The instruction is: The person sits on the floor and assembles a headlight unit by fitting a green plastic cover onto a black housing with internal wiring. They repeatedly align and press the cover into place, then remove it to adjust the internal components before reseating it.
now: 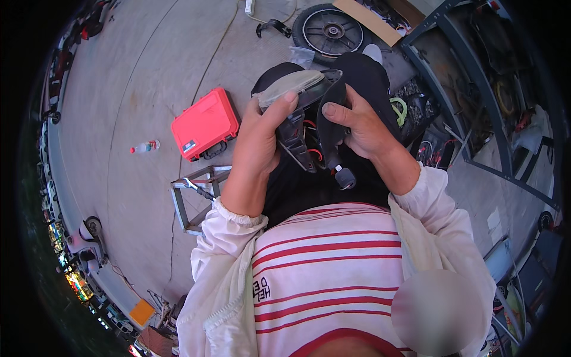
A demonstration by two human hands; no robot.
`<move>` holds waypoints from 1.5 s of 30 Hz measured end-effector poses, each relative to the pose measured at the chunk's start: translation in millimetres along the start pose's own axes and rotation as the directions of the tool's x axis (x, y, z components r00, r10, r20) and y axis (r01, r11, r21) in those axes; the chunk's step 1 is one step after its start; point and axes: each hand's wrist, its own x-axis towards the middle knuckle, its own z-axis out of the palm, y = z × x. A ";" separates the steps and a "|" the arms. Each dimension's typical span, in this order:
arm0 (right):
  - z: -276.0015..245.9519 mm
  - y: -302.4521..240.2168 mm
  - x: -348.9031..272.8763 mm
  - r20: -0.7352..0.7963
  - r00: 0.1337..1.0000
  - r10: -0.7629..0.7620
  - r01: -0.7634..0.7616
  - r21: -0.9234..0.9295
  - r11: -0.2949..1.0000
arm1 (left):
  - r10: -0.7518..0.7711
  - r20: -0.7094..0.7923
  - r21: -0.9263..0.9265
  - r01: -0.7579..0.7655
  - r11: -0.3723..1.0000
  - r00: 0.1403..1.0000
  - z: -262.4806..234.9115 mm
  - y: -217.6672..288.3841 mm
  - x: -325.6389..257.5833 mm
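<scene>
My left hand [259, 140] grips a black plastic scooter headlight housing [297, 128] with a greyish clear lens [291, 85] on top; my thumb presses on the lens edge. My right hand [357, 125] holds a black curved cover panel [333, 113] against the housing, thumb on its front. Red and white wires [310, 134] show between the two parts. A small black cylindrical plug [345, 177] hangs below them. Both parts are held in front of my chest above a black scooter body [321, 184].
A red hard case [205, 124] lies on the concrete to the left, a plastic bottle [146, 146] beyond it. A metal frame stand [193, 199] sits below the case. A black wheel [330, 30] and cardboard lie ahead. Metal racks [476, 89] with parts stand at right.
</scene>
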 end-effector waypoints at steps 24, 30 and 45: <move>-8.0 -8.5 -26.7 0.169 0.973 -0.157 0.177 -0.114 0.978 | 0.326 0.003 0.303 -0.311 0.901 0.946 16.6 10.5 -51.8; -10.4 -3.4 -33.2 0.136 0.984 -0.111 0.112 0.003 0.994 | 0.346 -0.025 0.248 -0.329 0.911 0.938 19.5 17.5 -57.0; -6.4 0.5 -32.8 0.088 0.991 -0.101 0.112 -0.142 0.983 | 0.389 -0.042 0.420 -0.337 0.843 0.920 26.0 11.6 -55.8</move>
